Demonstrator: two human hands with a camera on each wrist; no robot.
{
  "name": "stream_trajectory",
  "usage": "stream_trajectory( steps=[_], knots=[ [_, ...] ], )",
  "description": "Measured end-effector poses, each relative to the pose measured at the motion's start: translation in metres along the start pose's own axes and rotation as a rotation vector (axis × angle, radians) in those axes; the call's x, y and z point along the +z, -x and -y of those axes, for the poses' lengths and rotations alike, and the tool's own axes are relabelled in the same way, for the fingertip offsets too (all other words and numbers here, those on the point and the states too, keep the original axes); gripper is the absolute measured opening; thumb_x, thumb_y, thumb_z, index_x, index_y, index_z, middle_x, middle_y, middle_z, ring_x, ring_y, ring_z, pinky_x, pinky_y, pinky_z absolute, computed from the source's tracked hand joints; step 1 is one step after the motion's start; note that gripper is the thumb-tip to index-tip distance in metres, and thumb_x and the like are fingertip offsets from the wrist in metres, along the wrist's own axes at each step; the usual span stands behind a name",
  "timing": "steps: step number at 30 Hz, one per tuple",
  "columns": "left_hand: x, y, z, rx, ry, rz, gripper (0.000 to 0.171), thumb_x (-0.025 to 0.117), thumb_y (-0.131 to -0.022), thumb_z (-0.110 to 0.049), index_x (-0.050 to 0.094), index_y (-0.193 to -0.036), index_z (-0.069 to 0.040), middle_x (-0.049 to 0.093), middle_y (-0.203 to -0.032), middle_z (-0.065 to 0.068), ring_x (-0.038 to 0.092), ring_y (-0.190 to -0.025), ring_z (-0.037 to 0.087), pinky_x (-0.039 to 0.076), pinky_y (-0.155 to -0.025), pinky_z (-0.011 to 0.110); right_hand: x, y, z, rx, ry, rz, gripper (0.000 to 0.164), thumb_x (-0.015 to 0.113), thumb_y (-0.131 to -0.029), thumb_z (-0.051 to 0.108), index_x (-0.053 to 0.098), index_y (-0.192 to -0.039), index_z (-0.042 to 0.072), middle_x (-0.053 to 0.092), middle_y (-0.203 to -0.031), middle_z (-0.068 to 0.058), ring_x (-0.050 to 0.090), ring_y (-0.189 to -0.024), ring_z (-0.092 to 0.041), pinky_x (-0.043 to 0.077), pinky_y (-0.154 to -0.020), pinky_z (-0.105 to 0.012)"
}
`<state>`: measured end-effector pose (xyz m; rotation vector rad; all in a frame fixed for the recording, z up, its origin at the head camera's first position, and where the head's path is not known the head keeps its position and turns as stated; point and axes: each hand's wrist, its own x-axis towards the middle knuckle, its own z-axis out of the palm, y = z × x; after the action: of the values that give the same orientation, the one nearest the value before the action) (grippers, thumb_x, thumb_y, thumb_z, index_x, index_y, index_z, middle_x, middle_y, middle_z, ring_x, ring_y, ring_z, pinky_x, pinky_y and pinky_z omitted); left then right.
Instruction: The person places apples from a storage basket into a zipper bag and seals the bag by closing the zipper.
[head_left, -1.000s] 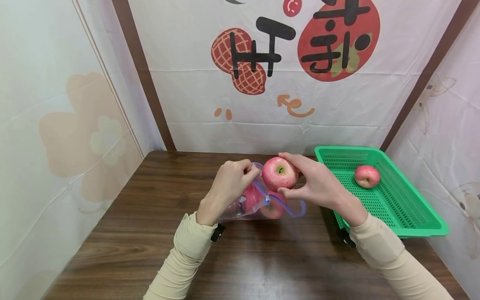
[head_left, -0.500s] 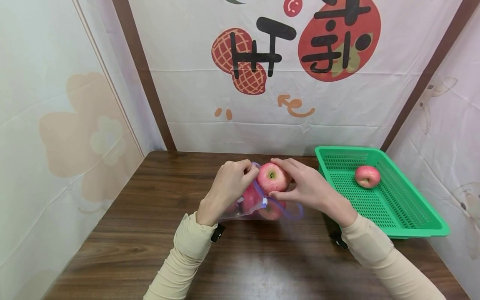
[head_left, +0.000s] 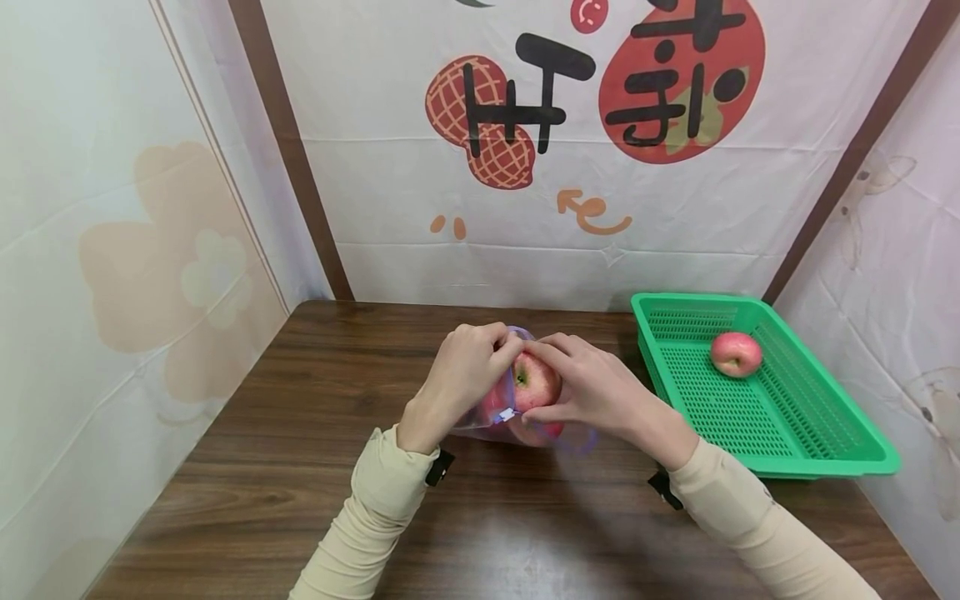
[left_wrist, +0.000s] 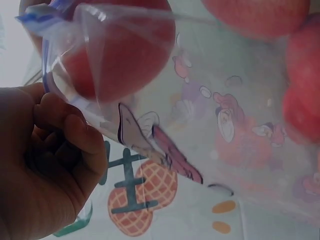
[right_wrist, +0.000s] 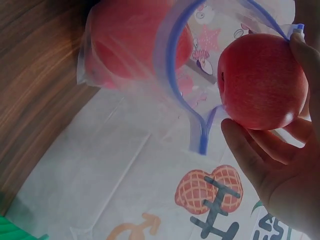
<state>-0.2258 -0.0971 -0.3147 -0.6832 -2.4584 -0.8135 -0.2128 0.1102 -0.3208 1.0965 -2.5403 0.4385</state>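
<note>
A clear zip bag [left_wrist: 200, 65] printed with cartoon figures has a blue-purple zip edge [right_wrist: 172, 60] and a small white slider [head_left: 507, 414]. My left hand [head_left: 456, 375] pinches the bag's edge at its mouth with curled fingers. Between the thumb and fingers of my right hand [head_left: 603, 396] is a red apple [right_wrist: 262, 80], held at the bag's opening. In the head view that apple [head_left: 538, 383] sits partly behind the zip edge. Several more apples [left_wrist: 255, 15] lie inside the bag, partly hidden by the hands in the head view.
On the right of the brown wooden table [head_left: 300, 500] stands a green plastic basket [head_left: 832, 400] with one apple [head_left: 736, 354] in it. A white printed curtain [head_left: 390, 183] hangs behind the table, with more fabric along both sides.
My right hand has moved left and slightly down, bringing its apple from beside the bag into the mouth. The left hand has stayed in place, gripping the bag's edge.
</note>
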Motion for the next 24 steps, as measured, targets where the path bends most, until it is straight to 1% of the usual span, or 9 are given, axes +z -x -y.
stream_trajectory(
  steps=[3,4,7,8,10,12,15,18,24],
  knots=[
    [0.0,0.0,0.0,0.002,0.001,-0.005,0.032,0.055,-0.093,-0.018,0.052,-0.061,-0.013,0.037,-0.054,-0.008,0.035,-0.052,0.01,0.029,-0.049,0.024,0.003,-0.001,0.001,-0.019,-0.082,-0.005,0.083,0.085,-0.069,0.05,0.055,-0.138,0.016,0.057,-0.124,-0.002,0.06,-0.107,-0.016,0.056,-0.081,-0.032],
    [0.0,0.0,0.0,0.001,0.002,-0.007,0.033,0.055,-0.093,-0.019,0.052,-0.061,-0.013,0.037,-0.054,-0.007,0.035,-0.052,0.01,0.029,-0.049,0.024,0.005,-0.001,0.001,-0.021,-0.128,-0.006,0.082,0.086,-0.069,0.047,0.054,-0.138,0.016,0.055,-0.125,-0.003,0.06,-0.107,-0.016,0.056,-0.081,-0.031],
    [0.0,0.0,0.001,-0.001,0.009,-0.019,0.032,0.055,-0.093,-0.019,0.053,-0.061,-0.013,0.038,-0.054,-0.008,0.036,-0.052,0.009,0.029,-0.049,0.024,0.01,0.0,0.001,-0.022,-0.343,0.003,0.076,0.086,-0.073,0.032,0.052,-0.138,0.011,0.048,-0.127,-0.01,0.059,-0.112,-0.02,0.057,-0.082,-0.028],
    [0.0,0.0,0.002,-0.001,0.015,-0.022,0.031,0.055,-0.092,-0.018,0.053,-0.061,-0.013,0.038,-0.054,-0.008,0.035,-0.052,0.009,0.029,-0.049,0.024,0.012,0.0,0.0,-0.022,-0.394,0.005,0.074,0.085,-0.074,0.028,0.052,-0.137,0.01,0.047,-0.128,-0.011,0.059,-0.113,-0.02,0.057,-0.082,-0.027],
    [0.0,0.0,0.003,-0.007,0.026,-0.03,0.03,0.055,-0.091,-0.017,0.053,-0.061,-0.014,0.038,-0.054,-0.008,0.034,-0.052,0.008,0.029,-0.049,0.023,0.012,0.001,-0.001,-0.037,-0.437,-0.001,0.068,0.085,-0.076,0.021,0.053,-0.136,0.009,0.048,-0.126,-0.012,0.058,-0.115,-0.021,0.057,-0.085,-0.028],
    [0.0,0.001,0.005,-0.022,0.043,-0.04,0.031,0.054,-0.091,-0.016,0.051,-0.061,-0.014,0.037,-0.055,-0.009,0.032,-0.052,0.006,0.027,-0.049,0.023,0.01,0.003,-0.002,-0.056,-0.434,-0.01,0.063,0.083,-0.078,0.016,0.055,-0.133,0.009,0.051,-0.124,-0.01,0.059,-0.115,-0.02,0.057,-0.088,-0.03],
    [-0.002,0.002,0.008,-0.046,0.056,-0.057,0.033,0.054,-0.091,-0.015,0.046,-0.059,-0.014,0.034,-0.055,-0.009,0.03,-0.052,0.006,0.026,-0.049,0.023,0.003,0.006,-0.009,-0.073,-0.375,-0.036,0.055,0.081,-0.08,0.012,0.058,-0.13,0.01,0.055,-0.122,-0.007,0.062,-0.109,-0.018,0.056,-0.087,-0.032],
    [-0.003,0.002,0.009,-0.051,0.068,-0.073,0.033,0.054,-0.09,-0.014,0.043,-0.058,-0.014,0.033,-0.054,-0.009,0.03,-0.053,0.007,0.026,-0.05,0.024,-0.007,0.011,-0.018,-0.05,-0.368,-0.054,0.05,0.078,-0.082,0.007,0.06,-0.129,0.01,0.056,-0.122,-0.005,0.063,-0.108,-0.018,0.058,-0.085,-0.031],
    [-0.003,0.002,0.009,-0.042,0.067,-0.075,0.032,0.054,-0.088,-0.014,0.043,-0.057,-0.014,0.032,-0.053,-0.009,0.03,-0.054,0.007,0.026,-0.05,0.024,-0.025,0.018,-0.037,0.013,-0.259,-0.115,0.046,0.078,-0.082,0.009,0.062,-0.125,0.01,0.061,-0.119,-0.002,0.061,-0.108,-0.016,0.058,-0.081,-0.035]
  ],
)
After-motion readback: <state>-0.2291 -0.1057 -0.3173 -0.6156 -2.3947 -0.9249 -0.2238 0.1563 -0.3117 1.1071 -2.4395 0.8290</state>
